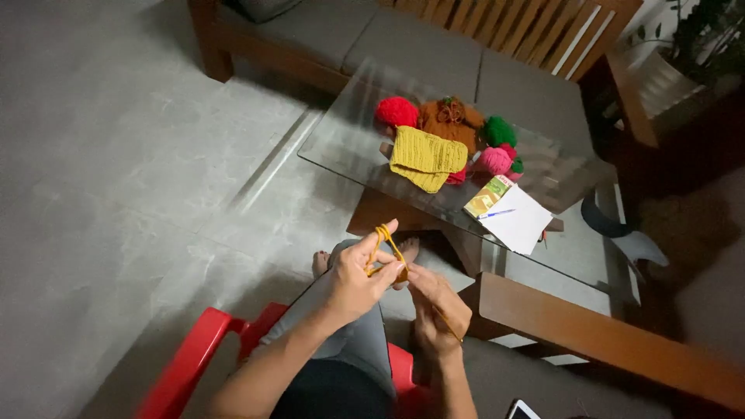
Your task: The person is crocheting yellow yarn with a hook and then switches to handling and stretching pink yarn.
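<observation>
Orange yarn is looped over the raised forefinger of the left hand and runs down across its palm side, so the strand sits right between the two hands, above the person's lap. The left hand is half curled, fingers bent around the yarn and thumb pressing toward it. The right hand is just beside it, closed in a pinch on a thin hook whose shaft slants back along the hand; the tip meets the yarn where the two hands touch. That meeting point is small and dim, and I cannot tell whether any stitches hang there.

The person sits on a red chair, only its arm and seat edge showing. Bare toes peek out under the hands. Ahead stands a glass table carrying a yellow knit piece, a red ball, a brown bundle, a green ball and a pink ball, close together and partly overlapping. Near them lie a small box, white paper and a blue pen. A wooden sofa behind is cut off at the top, and a phone corner is clipped by the bottom edge.
</observation>
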